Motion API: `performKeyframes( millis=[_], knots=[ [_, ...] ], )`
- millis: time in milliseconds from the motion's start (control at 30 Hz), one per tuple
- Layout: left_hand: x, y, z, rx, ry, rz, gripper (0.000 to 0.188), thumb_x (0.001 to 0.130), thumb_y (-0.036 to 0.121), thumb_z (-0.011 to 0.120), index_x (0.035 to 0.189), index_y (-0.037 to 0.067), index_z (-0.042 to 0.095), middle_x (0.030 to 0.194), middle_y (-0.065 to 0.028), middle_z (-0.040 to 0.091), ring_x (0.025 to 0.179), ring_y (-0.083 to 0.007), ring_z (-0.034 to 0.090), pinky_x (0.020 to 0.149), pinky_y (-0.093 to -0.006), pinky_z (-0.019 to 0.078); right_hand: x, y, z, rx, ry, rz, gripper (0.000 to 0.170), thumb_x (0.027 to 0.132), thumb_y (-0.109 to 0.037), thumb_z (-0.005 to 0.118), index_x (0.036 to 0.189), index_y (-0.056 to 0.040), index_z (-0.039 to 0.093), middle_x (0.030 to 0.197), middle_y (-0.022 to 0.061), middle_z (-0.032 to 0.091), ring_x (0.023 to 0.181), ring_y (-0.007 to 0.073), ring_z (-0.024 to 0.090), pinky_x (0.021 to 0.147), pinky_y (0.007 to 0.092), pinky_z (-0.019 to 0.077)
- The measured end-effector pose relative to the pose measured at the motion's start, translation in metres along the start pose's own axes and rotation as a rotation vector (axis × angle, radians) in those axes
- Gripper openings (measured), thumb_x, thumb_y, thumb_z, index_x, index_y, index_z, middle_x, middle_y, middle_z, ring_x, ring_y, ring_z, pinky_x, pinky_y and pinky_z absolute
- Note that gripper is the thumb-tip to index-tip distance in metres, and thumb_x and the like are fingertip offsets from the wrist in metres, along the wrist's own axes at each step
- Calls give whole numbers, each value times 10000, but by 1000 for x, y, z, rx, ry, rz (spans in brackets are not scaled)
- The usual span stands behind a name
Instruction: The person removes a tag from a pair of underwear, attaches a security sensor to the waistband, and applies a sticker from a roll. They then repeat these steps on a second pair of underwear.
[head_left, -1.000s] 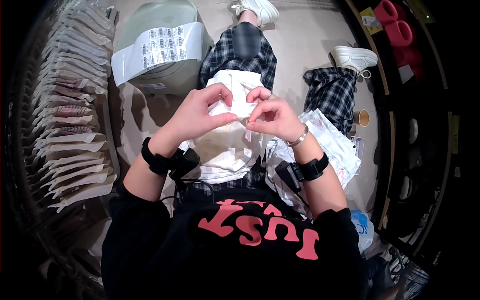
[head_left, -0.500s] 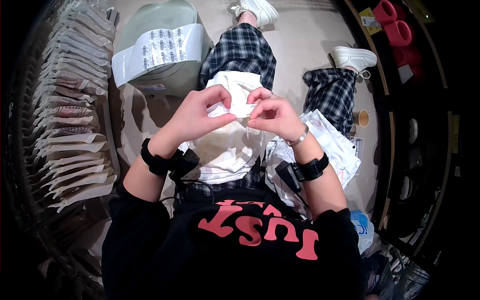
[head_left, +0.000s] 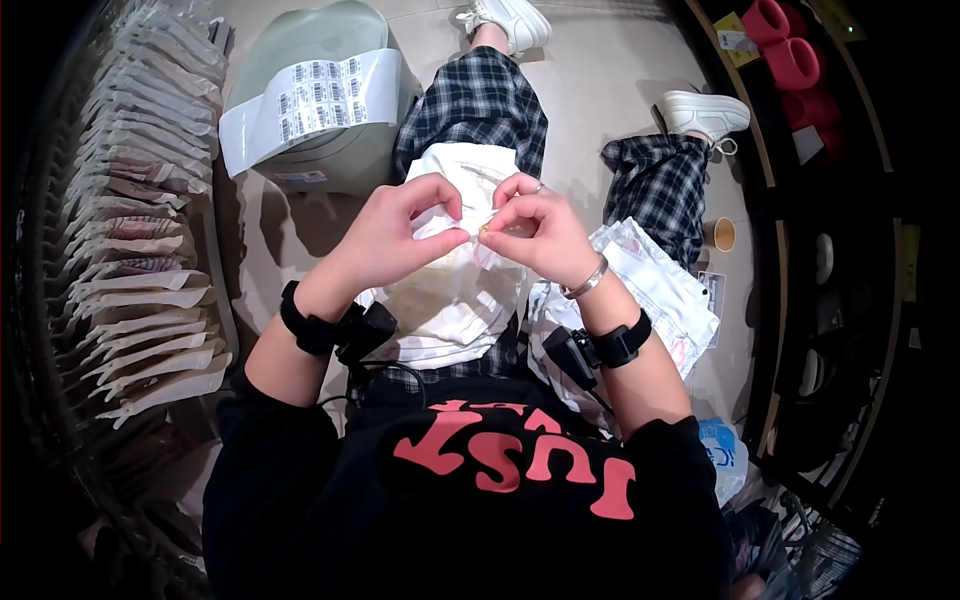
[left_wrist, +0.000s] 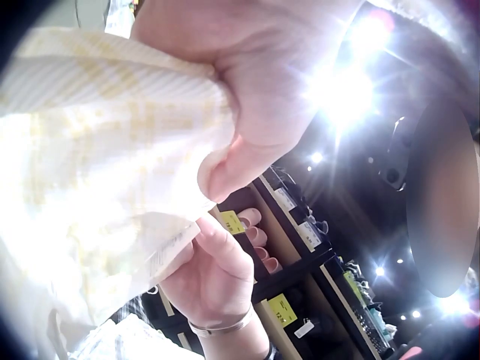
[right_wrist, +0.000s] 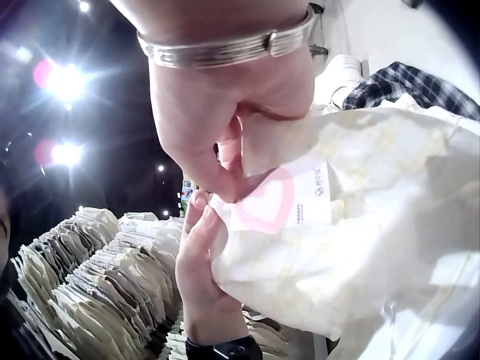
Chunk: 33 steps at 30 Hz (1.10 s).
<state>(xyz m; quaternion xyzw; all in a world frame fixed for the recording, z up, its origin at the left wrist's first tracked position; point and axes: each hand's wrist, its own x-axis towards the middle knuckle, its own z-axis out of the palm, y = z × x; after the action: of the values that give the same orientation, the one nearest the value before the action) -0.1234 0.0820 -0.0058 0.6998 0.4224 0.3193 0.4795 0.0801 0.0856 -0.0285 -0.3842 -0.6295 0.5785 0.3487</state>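
Note:
A pale garment with a faint yellow pattern (head_left: 445, 295) lies over the person's lap. My left hand (head_left: 395, 228) pinches its white cloth between thumb and fingers. Facing it, my right hand (head_left: 545, 232) has thumb and index finger pinched at the top of a white hang tag (right_wrist: 311, 199) printed with a pink heart. A tiny gold-coloured piece (head_left: 484, 229) shows at the right fingertips; its kind cannot be made out. In the right wrist view, both hands' fingertips meet beside the tag, which lies against the garment.
A sheet of barcode labels (head_left: 325, 98) drapes over a grey-green bin (head_left: 345, 160). Bagged garments (head_left: 150, 230) hang in a row at left. More white clothing in clear plastic (head_left: 665, 290) lies at right. A paper cup (head_left: 719, 234) stands near the dark shelves (head_left: 845, 270), which hold pink footwear (head_left: 793, 65).
My right hand has shifted slightly left, closing in on the left fingertips. The white strip that showed between the hands is now mostly covered, and pink shows on the tag below.

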Motion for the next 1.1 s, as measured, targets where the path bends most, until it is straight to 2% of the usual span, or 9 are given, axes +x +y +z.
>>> performKeyframes(
  millis=[167, 267, 367, 567, 767, 867, 967, 1100],
  knots=[
    [0, 1, -3, 9, 7, -26, 218, 696, 153, 664, 802, 24, 524, 657, -25, 516, 564, -79, 432, 533, -220, 364, 0, -3, -5, -18, -51, -14, 96, 645, -31, 692, 708, -10, 623, 894, 24, 485, 759, 91, 527, 669, 211, 464],
    [0, 6, -6, 32, -55, -101, 212, 717, 117, 668, 805, 34, 494, 736, -10, 534, 710, -68, 474, 665, -212, 377, 0, -1, -5, 13, -74, 6, 101, 640, -28, 693, 709, -8, 623, 889, 17, 483, 761, 85, 521, 672, 205, 456],
    [1, 0, -3, 34, 18, 7, 212, 697, 154, 664, 789, 23, 525, 659, -22, 520, 562, -79, 436, 533, -220, 365, 0, 0, -6, 28, -105, 3, 98, 662, 1, 684, 720, -26, 609, 922, 6, 440, 766, 59, 450, 628, 172, 373],
    [1, 3, -3, 29, -2, -15, 208, 696, 156, 661, 781, 24, 524, 666, -22, 527, 567, -82, 451, 539, -222, 373, 0, -4, -8, -7, -119, 29, 94, 666, -7, 684, 718, -20, 607, 921, 8, 442, 762, 63, 461, 642, 173, 387],
    [1, 4, -1, 24, 6, 12, 201, 702, 161, 653, 777, 26, 524, 670, -19, 529, 570, -85, 453, 543, -225, 377, 1, -3, -4, -15, -31, 26, 91, 675, -22, 686, 727, -17, 611, 912, 11, 442, 748, 61, 466, 643, 173, 403],
    [2, 2, -2, 36, -5, -37, 190, 710, 156, 645, 790, 24, 536, 691, -20, 549, 607, -80, 480, 572, -221, 391, 0, -4, 1, 13, 101, -46, 105, 668, -48, 684, 733, -4, 616, 886, 31, 482, 738, 86, 516, 619, 203, 472],
    [2, -3, 3, -87, 55, -30, 169, 733, 133, 625, 844, 17, 571, 729, -31, 581, 668, -79, 518, 627, -223, 418, -4, -13, 4, -93, 130, -55, 106, 675, -56, 683, 741, -15, 612, 878, 33, 479, 735, 94, 498, 599, 205, 454],
    [1, 5, 5, -158, 28, -101, 157, 764, 96, 601, 893, 7, 607, 797, -47, 606, 761, -87, 544, 701, -234, 431, -6, -5, 8, -171, 203, -195, 90, 684, -61, 677, 730, -30, 607, 874, 40, 477, 758, 112, 489, 579, 206, 424]
  ],
)
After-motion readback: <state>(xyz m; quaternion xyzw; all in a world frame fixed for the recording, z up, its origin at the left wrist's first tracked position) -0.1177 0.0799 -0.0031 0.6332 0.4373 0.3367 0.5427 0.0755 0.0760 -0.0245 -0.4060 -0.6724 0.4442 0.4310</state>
